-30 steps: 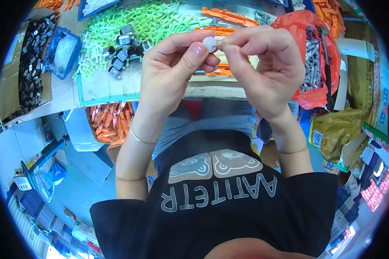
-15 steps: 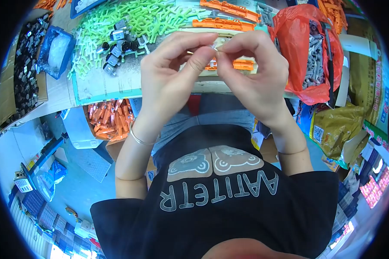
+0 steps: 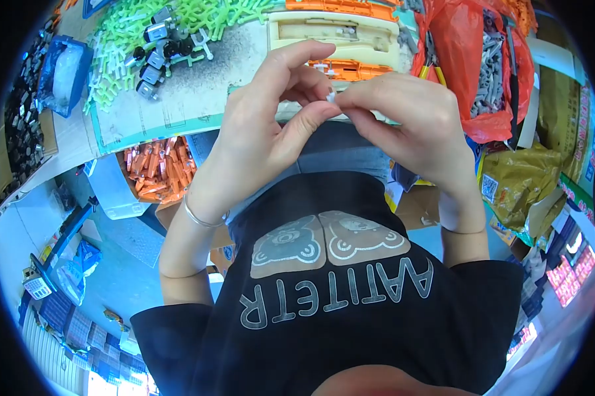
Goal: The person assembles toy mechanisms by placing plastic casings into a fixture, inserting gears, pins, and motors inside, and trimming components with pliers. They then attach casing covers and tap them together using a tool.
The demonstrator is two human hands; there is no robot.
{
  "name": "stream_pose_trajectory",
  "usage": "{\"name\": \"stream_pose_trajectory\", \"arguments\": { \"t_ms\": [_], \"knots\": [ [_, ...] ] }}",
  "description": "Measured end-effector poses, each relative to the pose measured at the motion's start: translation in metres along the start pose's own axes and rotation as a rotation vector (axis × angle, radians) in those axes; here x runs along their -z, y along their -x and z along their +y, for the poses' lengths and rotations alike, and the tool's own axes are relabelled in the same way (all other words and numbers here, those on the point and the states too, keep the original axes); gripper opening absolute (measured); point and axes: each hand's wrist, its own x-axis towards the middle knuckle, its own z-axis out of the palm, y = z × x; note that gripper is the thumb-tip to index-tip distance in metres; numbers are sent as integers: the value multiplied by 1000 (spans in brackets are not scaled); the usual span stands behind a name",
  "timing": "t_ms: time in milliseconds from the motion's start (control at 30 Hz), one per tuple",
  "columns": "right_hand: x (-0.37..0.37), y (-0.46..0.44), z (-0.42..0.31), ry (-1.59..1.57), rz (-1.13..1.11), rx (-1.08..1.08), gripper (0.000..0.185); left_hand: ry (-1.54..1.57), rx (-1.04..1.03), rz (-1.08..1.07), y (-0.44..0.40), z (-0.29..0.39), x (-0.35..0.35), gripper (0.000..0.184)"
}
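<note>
A small white plastic part (image 3: 331, 97) sits between the fingertips of both hands, just beyond the table's near edge; its exact shape is too small to tell. My right hand (image 3: 409, 119) pinches it between thumb and forefinger. My left hand (image 3: 264, 125) has its thumb and a curled finger at the part, while the forefinger sticks out above. Just behind the hands lies an orange plastic shell (image 3: 350, 68) with small pieces in it. Farther back, a cream-coloured fixture (image 3: 376, 34) carries a few tiny white bits.
Bright green branched parts (image 3: 122, 59) cover the table's back left, with black and silver pieces (image 3: 153, 74) beside them. A blue tray (image 3: 65, 76) stands at far left. A red bag (image 3: 452, 59) of grey parts and yellow-handled pliers (image 3: 431, 66) are on the right. Below is a box of orange parts (image 3: 159, 168).
Both hands have come lower and nearer my body, uncovering the cream fixture and more of the white part. The left forefinger has lifted away from the pinch. The view has shifted slightly.
</note>
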Motion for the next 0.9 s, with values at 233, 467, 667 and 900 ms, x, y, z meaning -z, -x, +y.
{"name": "stream_pose_trajectory", "arguments": {
  "t_ms": [233, 467, 667, 900],
  "knots": [
    [-8, 6, 27, 246, 64, -45, 16, -495, -197, 116, -2, -19, -4, 40],
    [-10, -10, 34, 373, -39, -1, 12, -989, -372, 142, 2, -34, -14, 30],
    [-6, -18, 30, 402, -123, 10, 11, -1054, -394, 166, 3, -38, -17, 30],
    [9, -14, 36, 321, -113, -48, 14, -1079, -444, 194, 5, -39, -20, 28]
  ]
}}
